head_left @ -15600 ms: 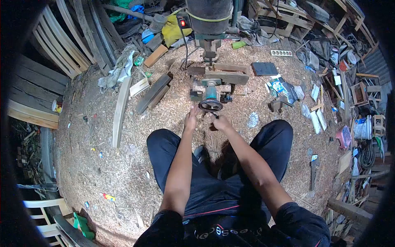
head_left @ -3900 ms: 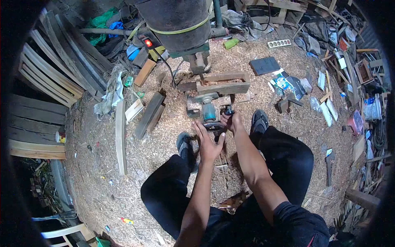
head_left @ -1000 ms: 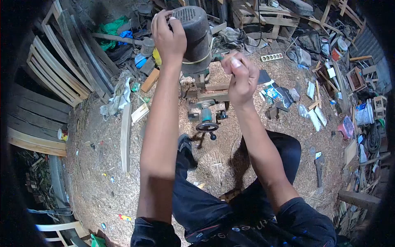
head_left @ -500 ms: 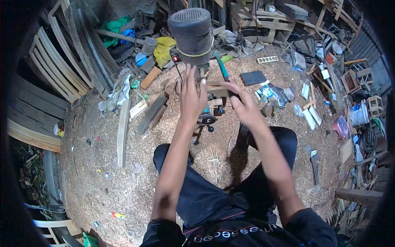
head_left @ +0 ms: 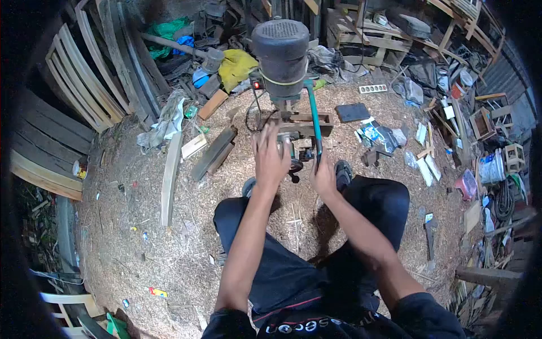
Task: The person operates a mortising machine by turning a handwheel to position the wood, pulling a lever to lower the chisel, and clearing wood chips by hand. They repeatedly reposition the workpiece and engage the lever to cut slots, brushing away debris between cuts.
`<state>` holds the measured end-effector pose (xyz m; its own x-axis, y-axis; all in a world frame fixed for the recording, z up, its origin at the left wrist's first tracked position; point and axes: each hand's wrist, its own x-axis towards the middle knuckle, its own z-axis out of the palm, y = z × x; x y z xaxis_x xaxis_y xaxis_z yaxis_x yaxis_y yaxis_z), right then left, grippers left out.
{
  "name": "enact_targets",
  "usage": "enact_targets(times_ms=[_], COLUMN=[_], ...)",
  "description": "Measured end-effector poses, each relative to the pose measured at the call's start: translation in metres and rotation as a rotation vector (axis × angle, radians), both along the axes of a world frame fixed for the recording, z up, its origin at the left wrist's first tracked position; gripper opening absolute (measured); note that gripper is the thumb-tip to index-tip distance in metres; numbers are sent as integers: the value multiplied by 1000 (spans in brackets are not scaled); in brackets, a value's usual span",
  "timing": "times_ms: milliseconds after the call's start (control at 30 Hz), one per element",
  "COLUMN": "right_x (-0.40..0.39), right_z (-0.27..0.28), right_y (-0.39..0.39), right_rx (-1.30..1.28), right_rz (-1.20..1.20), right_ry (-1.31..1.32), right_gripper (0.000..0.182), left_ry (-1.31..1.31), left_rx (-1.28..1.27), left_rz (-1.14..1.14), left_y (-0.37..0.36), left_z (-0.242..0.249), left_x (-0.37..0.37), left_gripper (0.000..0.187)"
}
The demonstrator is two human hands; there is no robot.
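A dark upright motor [head_left: 280, 53] with a vented top stands ahead of me, part of a floor-standing drilling or mortising machine. Its long green lever [head_left: 314, 110] slants toward me, and my right hand [head_left: 324, 176] is wrapped round the dark lower end. My left hand [head_left: 271, 163] is raised in front of the machine, fingers stretched and partly apart, with nothing visible in it. Behind its fingertips, a wooden workpiece [head_left: 307, 129] sits under the motor. Below that, a black handwheel [head_left: 295, 165] shows partly behind my left hand.
Wood shavings cover the floor [head_left: 141, 226]. Loose planks [head_left: 171, 181] and short timbers [head_left: 214, 152] lie left of the machine. A dark flat block [head_left: 352, 112] and a white power strip [head_left: 372, 88] are to its right. Curved wooden frames [head_left: 79, 79] lean at left.
My right hand has drawn the green lever down toward me. My left hand has dropped slightly relative to the machine. The whole view has shifted a little.
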<state>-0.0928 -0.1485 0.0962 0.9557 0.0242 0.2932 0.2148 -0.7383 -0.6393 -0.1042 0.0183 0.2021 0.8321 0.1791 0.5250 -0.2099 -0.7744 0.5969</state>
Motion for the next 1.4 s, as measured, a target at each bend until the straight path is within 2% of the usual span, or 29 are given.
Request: enact_targets(times_ms=[167,233,300,367,400,500,533,567,633,700,767,800,867,967,1000,1067,1133,1233,1267,1333,1367,1400], right_x=[-3,-1,1,-1,-6,11,29,48,65,93,125,143,182,207,198,219,227,289,296,296,315,320], right_z=[-25,-32,-26,3,45,147,166,186,274,304,318,318,317,321,331,342,361,348,350,360,353,358], right_y=[6,5,4,1,2,-9,-7,-4,0,7,16,23,34,35,35,34,35,40,41,42,45,45], right_rx=[180,170,157,165,236,235,93,-51,215,318,579,548,477,327,341,275,243,172,150,156,200,197], right_rz=[5,8,41,59,42,106,64,22,145,176,185,191,201,155,150,124,59,39,46,37,10,-3], right_ry=[70,38,16,-21,-67,102,-205,-513,0,-268,-507,-693,-1076,-1052,-877,-705,-538,-818,-756,-640,-745,-695], right_gripper=[52,53,56,59,53,32,27,31,42,34,39,31,25,42,52,56,66,38,44,38,30,30], left_ry=[223,294,273,228,196,142,132,120,83,2,-116,-73,-242,-446,-512,-650,-580,-580,-568,-523,-487,-447], left_rx=[-85,-154,-73,-43,-52,-221,-243,-265,-261,-280,-328,-342,-307,-234,-196,-116,-178,-199,-237,-296,-317,-336], left_rz=[0,-16,7,23,36,61,101,143,160,145,108,124,69,36,41,49,59,82,68,11,-27,-66], left_y=[-1,-6,-5,-9,-5,2,4,7,12,20,26,23,27,26,28,32,34,37,39,45,50,52], left_z=[-55,-50,-51,-51,-46,-14,-7,0,11,19,26,47,73,124,135,154,169,189,194,200,200,205], left_x=[1,6,13,19,23,30,31,31,29,36,51,53,78,112,129,159,174,202,211,229,238,242], left_gripper=[45,45,43,42,41,33,32,31,31,29,26,30,33,41,41,41,40,36,34,32,31,30])
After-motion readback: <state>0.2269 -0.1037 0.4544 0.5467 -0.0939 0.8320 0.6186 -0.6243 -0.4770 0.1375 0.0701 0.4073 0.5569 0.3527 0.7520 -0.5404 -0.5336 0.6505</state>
